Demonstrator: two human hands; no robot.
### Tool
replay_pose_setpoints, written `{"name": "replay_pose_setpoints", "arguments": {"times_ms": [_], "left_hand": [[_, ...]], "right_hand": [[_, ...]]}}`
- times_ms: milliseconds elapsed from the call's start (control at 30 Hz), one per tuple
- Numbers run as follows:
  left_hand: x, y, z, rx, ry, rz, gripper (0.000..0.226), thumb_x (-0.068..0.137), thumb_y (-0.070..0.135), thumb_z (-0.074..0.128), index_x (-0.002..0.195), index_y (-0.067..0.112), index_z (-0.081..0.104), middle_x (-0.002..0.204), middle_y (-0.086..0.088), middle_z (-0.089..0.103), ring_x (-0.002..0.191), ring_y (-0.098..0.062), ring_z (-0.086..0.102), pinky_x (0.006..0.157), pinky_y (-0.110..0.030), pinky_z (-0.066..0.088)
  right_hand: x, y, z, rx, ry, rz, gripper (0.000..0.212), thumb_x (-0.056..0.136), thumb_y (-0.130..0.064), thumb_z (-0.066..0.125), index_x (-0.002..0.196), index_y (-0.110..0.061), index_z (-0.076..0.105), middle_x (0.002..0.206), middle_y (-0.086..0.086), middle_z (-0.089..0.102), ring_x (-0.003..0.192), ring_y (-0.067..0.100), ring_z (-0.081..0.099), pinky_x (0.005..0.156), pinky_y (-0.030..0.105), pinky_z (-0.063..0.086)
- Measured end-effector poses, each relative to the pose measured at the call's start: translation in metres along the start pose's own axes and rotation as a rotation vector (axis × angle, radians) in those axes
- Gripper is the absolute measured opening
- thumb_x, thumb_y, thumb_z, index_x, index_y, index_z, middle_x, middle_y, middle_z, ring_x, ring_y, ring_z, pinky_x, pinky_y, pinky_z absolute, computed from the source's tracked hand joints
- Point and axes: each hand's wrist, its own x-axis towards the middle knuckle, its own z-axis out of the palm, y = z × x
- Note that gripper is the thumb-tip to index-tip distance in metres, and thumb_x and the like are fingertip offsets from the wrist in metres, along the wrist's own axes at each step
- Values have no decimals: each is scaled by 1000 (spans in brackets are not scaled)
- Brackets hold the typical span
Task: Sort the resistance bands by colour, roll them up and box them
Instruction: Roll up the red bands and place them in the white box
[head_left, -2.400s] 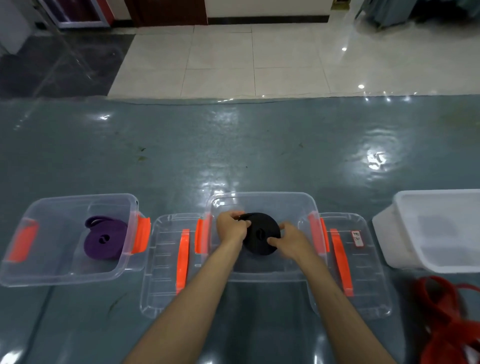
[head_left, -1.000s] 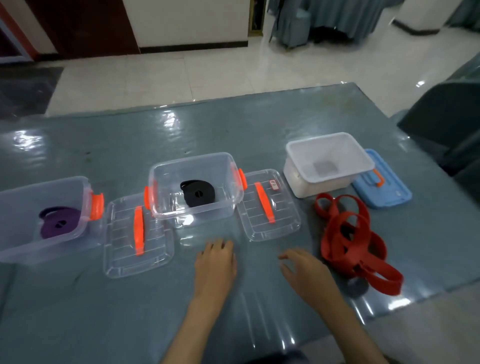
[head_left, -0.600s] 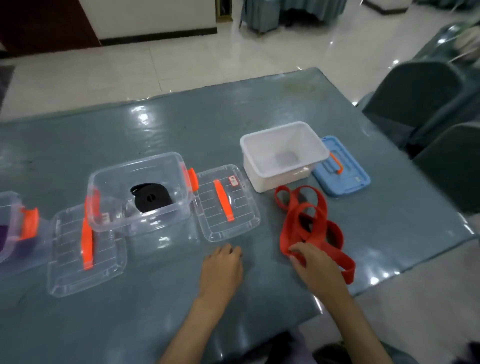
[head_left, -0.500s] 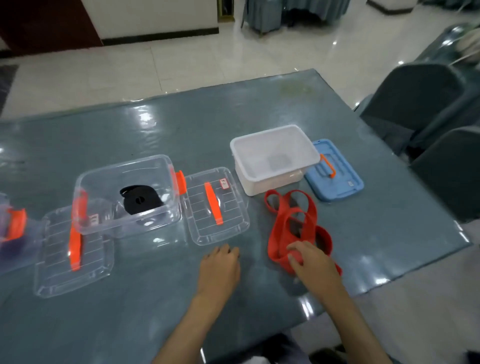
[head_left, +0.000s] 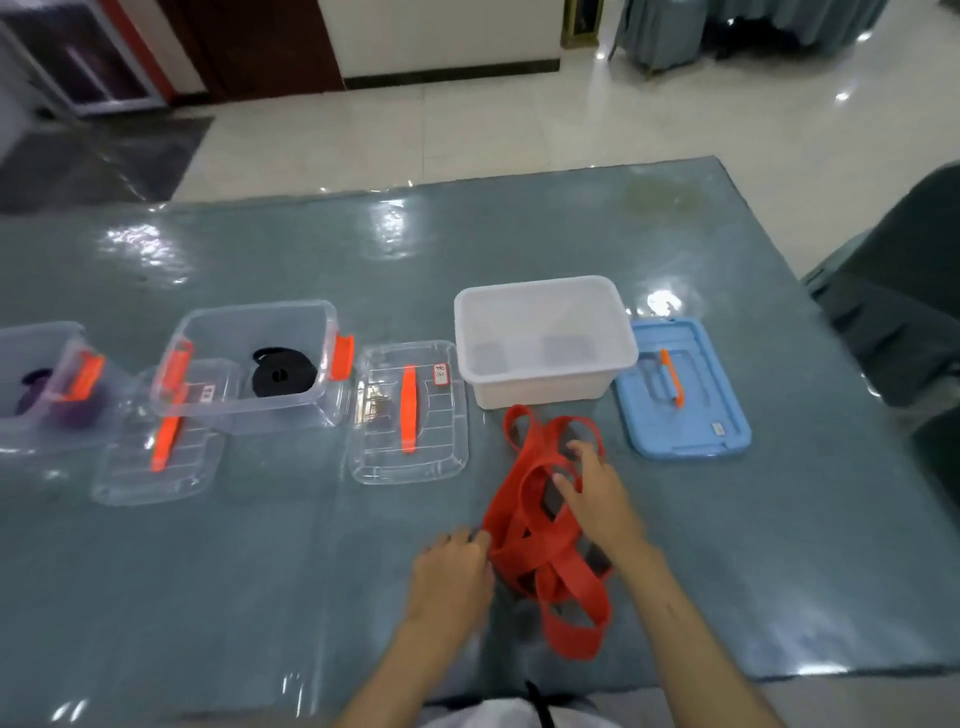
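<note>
Both hands have come onto the tangled red resistance bands (head_left: 540, 525), where half a second ago only the right one touched the heap and the left lay flat on the table. Right hand (head_left: 597, 493) now rests on top of the loops, fingers spread and loosely bent; whether any strap is pinched under them cannot be told. Left hand (head_left: 452, 571) touches the heap's left edge with its fingertips; whether they grasp a strap cannot be told either.

Taking the white box (head_left: 545, 338) as landmark: the red heap lies on the table (head_left: 260, 571) just in front of it, loose and unrolled. A blue lid (head_left: 680, 395) lies flat just to its right. To its left lies a clear lid (head_left: 410, 415), then a clear box (head_left: 249, 364) holding a rolled black band (head_left: 283, 375). Further left, a second clear lid (head_left: 156, 457), and another clear box (head_left: 47, 384) at the frame edge with a purple band (head_left: 67, 410) inside.
</note>
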Motion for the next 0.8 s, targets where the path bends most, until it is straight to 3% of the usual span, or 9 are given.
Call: {"name": "replay_pose_setpoints", "arguments": {"times_ms": [133,267,367,433,467,533,600,667,800], "left_hand": [[-3,11,-5,-81,24,-94,30,98,35,52,126,27,60,121,0,64,114,-29,64,91,-39,50],[1,15,-11,-438,108,-105,46,94,46,54,137,30,54,133,4,59,124,-21,58,102,-33,46],[11,19,-19,-698,110,-44,87,86,66,62,159,32,32,159,17,31,149,-4,28,120,-22,24],[20,29,-29,-827,114,-9,102,82,64,75,163,33,22,161,26,16,150,7,14,121,-14,14],[24,35,-33,-899,149,12,100,81,57,80,162,33,25,161,28,18,149,10,17,119,-11,14],[32,43,-43,-1042,223,32,81,84,35,85,152,33,43,153,30,41,143,8,37,115,-13,29],[34,47,-52,-1151,240,29,53,88,16,82,135,30,60,130,24,66,123,1,61,103,-20,46],[33,48,-58,-1237,204,19,40,89,11,80,124,26,68,116,14,75,108,-7,72,95,-29,56],[28,43,-64,-1363,216,-14,36,87,17,84,120,23,69,105,0,79,98,-20,75,89,-35,59]], "right_hand": [[19,14,3,19,-119,3,41,95,-37,70,132,-22,61,122,6,73,112,29,69,96,45,55],[14,-1,-16,181,-89,-27,46,81,-30,87,124,-25,72,100,-4,75,87,12,69,91,34,57],[0,-19,-33,311,-41,-93,50,76,-27,91,122,-33,72,90,-9,71,82,1,66,81,12,52],[-12,-34,-45,348,-17,-144,44,77,-30,90,116,-38,73,90,-12,71,84,2,65,77,9,50],[-18,-41,-50,370,-19,-170,40,77,-31,90,113,-38,74,92,-13,73,84,4,67,78,14,52],[-26,-50,-58,403,-44,-241,34,76,-33,90,107,-33,77,97,-13,74,89,6,69,81,20,54],[-30,-53,-64,439,-85,-273,32,77,-33,90,107,-30,78,101,-12,75,94,9,71,87,25,56],[-32,-52,-67,478,-87,-263,29,80,-27,88,108,-29,79,101,-11,73,95,10,72,89,32,58],[-36,-62,-70,391,23,-292,26,81,-28,87,105,-35,81,99,-12,57,89,7,63,78,13,47]]}}
